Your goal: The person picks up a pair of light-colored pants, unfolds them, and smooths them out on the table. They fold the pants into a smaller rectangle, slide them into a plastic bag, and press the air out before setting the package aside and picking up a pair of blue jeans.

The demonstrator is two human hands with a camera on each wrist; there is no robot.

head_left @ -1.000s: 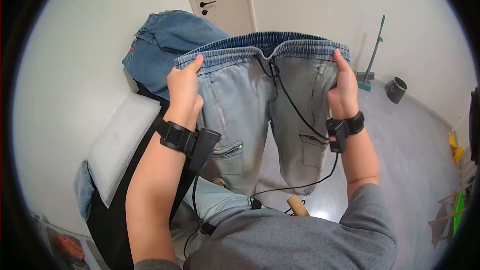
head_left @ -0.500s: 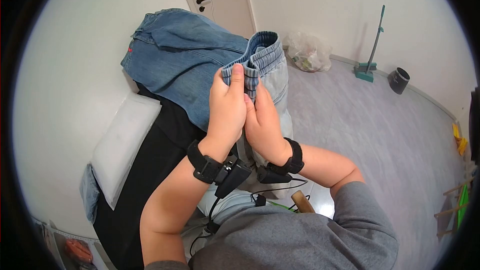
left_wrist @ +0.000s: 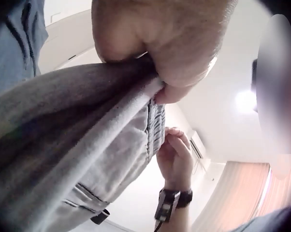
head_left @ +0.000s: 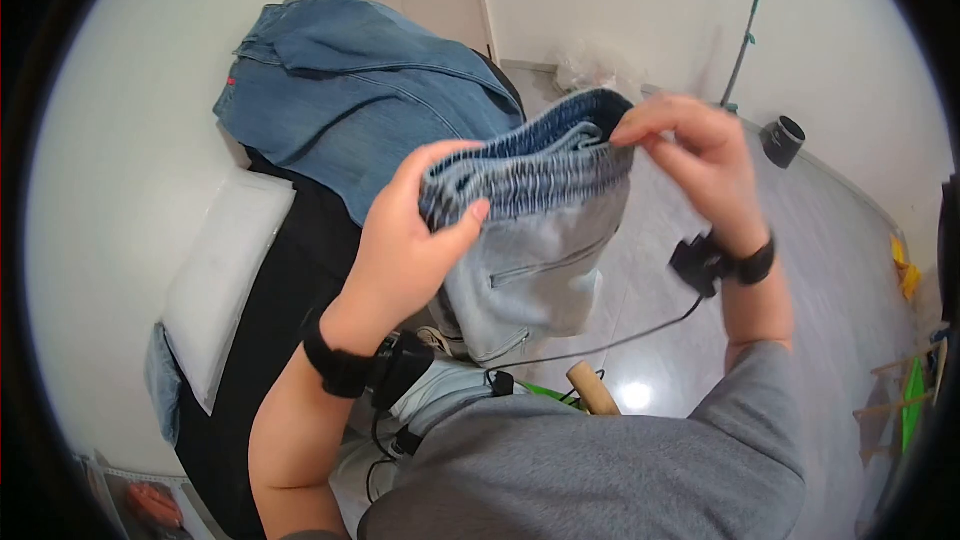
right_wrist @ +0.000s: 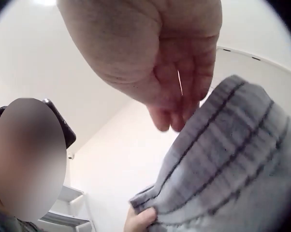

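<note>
The right hand is motion-blurred (whether its fingers pinch the waistband is unclear); the lower legs of the light jeans are hidden behind the grey shirt.

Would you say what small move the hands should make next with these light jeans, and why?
Probably lower the light jeans flat onto the black surface: the left hand grips one end of the doubled waistband, the right hand pinches the other, and the legs hang unsupported.
</note>
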